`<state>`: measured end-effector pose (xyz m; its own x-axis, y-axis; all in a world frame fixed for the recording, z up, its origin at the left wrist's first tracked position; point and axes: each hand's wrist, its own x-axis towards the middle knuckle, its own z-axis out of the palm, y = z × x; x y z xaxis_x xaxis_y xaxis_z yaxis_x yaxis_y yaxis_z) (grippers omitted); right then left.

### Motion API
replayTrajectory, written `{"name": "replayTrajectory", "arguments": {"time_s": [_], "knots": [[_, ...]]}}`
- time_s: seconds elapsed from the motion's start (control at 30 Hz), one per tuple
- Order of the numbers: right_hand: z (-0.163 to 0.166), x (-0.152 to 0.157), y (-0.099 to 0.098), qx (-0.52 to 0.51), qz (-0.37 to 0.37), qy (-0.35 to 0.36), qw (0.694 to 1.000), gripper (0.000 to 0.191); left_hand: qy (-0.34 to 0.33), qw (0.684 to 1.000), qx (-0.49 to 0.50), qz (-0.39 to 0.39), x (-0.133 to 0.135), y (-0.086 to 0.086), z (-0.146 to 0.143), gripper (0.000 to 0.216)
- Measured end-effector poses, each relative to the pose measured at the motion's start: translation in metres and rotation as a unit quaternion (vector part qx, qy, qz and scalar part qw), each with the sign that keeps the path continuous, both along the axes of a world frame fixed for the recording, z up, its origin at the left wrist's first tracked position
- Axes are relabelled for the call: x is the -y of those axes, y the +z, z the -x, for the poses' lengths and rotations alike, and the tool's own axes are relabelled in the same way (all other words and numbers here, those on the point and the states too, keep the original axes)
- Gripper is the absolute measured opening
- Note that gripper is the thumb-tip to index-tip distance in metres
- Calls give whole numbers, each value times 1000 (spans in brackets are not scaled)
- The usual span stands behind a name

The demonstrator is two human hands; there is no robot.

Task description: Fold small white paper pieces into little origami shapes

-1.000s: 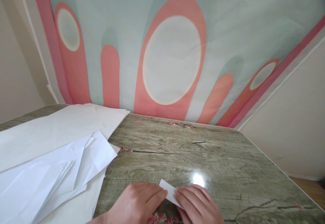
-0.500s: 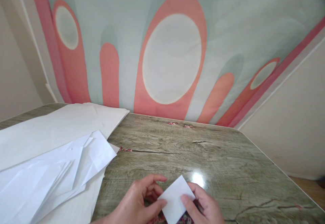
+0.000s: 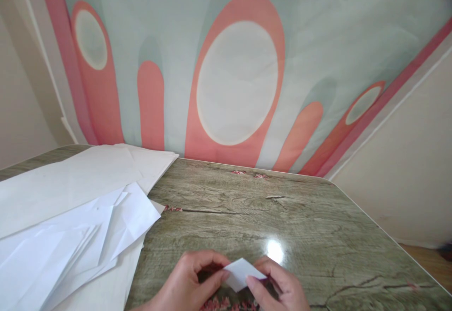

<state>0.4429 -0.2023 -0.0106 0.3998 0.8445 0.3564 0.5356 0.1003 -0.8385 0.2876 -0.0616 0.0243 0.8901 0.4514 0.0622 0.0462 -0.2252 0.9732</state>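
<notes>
A small folded piece of white paper [image 3: 240, 273] is held just above the near edge of the wood-grain table [image 3: 300, 226]. My left hand [image 3: 189, 283] pinches its left side with thumb and curled fingers. My right hand [image 3: 278, 287] pinches its right side, thumb on top. Both hands sit at the bottom middle of the view, close together, with the paper between them.
A loose stack of white paper sheets [image 3: 70, 217] covers the table's left part. A wall hanging with pink arches and pale ovals [image 3: 236, 80] rises behind the table. Small pink flower marks [image 3: 247, 173] dot the tabletop. The floor [image 3: 434, 259] shows at the right.
The paper was pressed flat on the table under both hands, then lifted and shown as a broad diamond. Now it is tilted flatter and looks smaller between the fingertips.
</notes>
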Motion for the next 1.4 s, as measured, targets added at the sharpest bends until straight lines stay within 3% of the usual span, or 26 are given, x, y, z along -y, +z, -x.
{"name": "replayTrajectory", "arguments": {"time_s": [0.07,0.1,0.23,0.3,0.4,0.73,0.87,1.13,1.4], "knots": [[-7,2,6,119,-59,36,991,9,16,993,46,-111,-2,-1,3,12],[-9,3,9,185,-86,62,977,15,20,984,68,-161,-3,-1,5,13],[-12,3,14,389,-134,49,910,21,12,942,90,-324,-5,-1,10,24],[-9,1,16,437,-131,30,889,17,-7,923,74,-378,-6,1,11,27],[-6,-3,18,437,-133,6,889,20,-40,908,40,-416,-5,3,10,24],[-8,-6,9,346,-102,66,931,20,-87,900,2,-428,-5,3,8,12],[-7,-4,14,298,-65,78,949,15,-73,913,7,-402,-6,1,7,12],[-5,-4,19,260,-44,67,962,32,-29,948,-51,-313,-5,-2,4,9],[-6,-5,15,235,-26,39,971,28,17,965,-81,-250,-2,-6,5,40]]}}
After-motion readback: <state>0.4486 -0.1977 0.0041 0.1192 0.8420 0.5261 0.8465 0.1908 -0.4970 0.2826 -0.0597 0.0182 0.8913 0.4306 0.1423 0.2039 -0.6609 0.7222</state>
